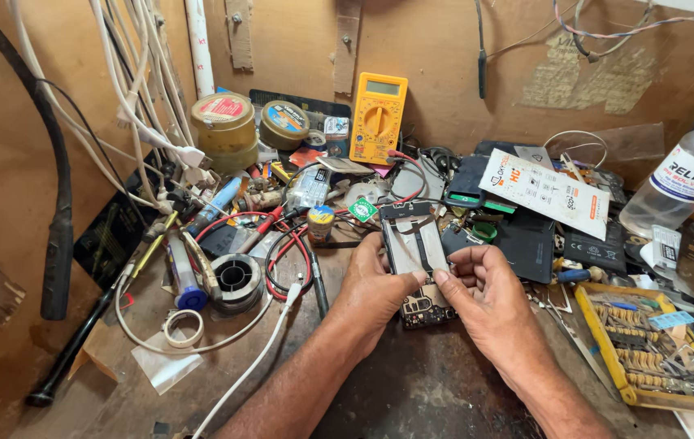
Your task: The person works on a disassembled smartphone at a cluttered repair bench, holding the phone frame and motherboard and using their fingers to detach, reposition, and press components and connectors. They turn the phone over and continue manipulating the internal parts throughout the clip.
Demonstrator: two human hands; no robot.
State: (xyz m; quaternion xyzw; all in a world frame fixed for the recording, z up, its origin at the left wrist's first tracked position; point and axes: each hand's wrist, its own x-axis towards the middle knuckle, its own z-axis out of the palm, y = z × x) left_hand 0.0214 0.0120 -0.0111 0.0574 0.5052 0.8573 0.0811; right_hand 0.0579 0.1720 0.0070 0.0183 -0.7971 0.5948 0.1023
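An opened phone (418,252) with its back cover off lies on the dark worn bench, showing grey metal plates and a circuit board at its near end. My left hand (373,286) grips its left edge. My right hand (485,284) holds its right side, with the thumb pressing on the middle of the exposed inside. Both forearms reach in from the bottom of the view.
A yellow multimeter (377,117) leans on the wooden back wall, with red and black leads (286,248) trailing over the bench. Tape rolls (224,122), a solder spool (235,276), a clear bottle (680,183), phone parts and a yellow tray (638,397) of small parts crowd around.
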